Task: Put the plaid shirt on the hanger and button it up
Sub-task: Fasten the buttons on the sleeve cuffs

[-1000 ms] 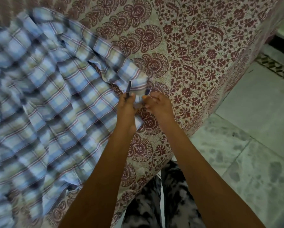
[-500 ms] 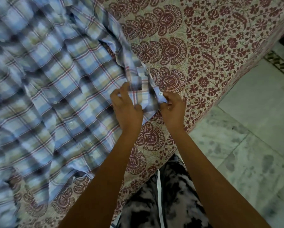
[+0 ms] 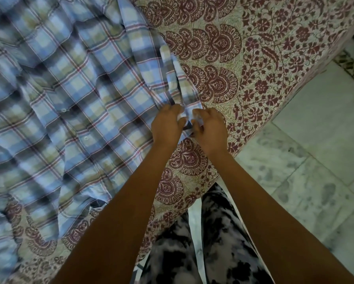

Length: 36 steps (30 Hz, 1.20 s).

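A blue, white and olive plaid shirt (image 3: 73, 95) lies rumpled over the left half of a bed. Its sleeve runs down to a cuff (image 3: 189, 111) near the bed's edge. My left hand (image 3: 167, 126) pinches the cuff's left side and my right hand (image 3: 211, 128) pinches its right side, fingers curled on the cloth between them. White buttons show along the shirt's front placket (image 3: 86, 137). No hanger is in view.
The bed is covered by a cream sheet with maroon floral and paisley print (image 3: 254, 58). Its edge runs diagonally to the right. Pale marble floor tiles (image 3: 315, 150) lie beyond it. My legs in black-and-white patterned trousers (image 3: 223, 242) stand against the bed.
The view has shifted, so the shirt sits higher and further left. Both hands stayed on the sleeve cuff and drew closer together on it.
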Motion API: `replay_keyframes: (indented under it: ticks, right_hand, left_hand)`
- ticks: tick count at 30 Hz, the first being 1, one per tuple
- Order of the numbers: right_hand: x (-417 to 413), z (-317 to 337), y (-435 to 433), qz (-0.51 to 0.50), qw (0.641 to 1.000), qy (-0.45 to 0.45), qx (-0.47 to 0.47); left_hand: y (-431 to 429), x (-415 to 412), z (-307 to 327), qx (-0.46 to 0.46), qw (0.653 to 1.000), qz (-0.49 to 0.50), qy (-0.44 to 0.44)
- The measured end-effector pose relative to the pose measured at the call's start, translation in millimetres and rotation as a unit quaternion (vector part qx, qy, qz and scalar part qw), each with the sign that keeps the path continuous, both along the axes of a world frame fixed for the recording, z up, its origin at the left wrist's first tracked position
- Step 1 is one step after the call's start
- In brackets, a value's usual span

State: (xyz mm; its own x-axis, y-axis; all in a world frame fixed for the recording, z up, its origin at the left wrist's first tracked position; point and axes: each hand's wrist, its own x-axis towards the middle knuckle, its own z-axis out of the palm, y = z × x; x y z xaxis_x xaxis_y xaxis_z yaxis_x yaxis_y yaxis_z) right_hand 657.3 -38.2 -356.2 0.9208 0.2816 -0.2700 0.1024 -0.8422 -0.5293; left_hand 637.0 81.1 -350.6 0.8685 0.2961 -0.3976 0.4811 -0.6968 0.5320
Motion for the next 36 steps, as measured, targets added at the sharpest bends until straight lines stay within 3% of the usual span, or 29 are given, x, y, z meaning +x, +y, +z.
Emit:
replay_keyframes:
  ticks: [7, 10, 16, 19, 22, 30, 36]
  right_hand:
    - [0, -4, 10, 0.04, 0.999, -0.023, -0.018]
    - [4, -8, 7, 0.008, 1.0, 0.007, -0.019]
    - [15, -5, 14, -0.075, 0.995, 0.066, -0.009]
    - [16, -4, 12, -0.147, 0.984, 0.085, 0.061]
    - [11, 0, 11, -0.198, 0.967, 0.095, 0.131]
    - [5, 14, 26, -0.205, 0.955, 0.084, 0.195]
    - [3, 18, 20, -0.213, 0.95, 0.073, 0.215]
  left_hand:
    - [0, 0, -8, 0.057, 0.996, -0.069, -0.003]
    - [2, -1, -9, 0.072, 0.99, -0.123, 0.011]
    - [5, 7, -7, 0.099, 0.99, -0.103, -0.007]
    - [10, 8, -6, 0.013, 0.999, 0.023, -0.042]
    - [16, 6, -1, -0.115, 0.978, 0.151, -0.087]
    - [8, 7, 22, -0.155, 0.983, -0.008, -0.103]
    - [23, 3, 17, -0.19, 0.969, 0.116, -0.104]
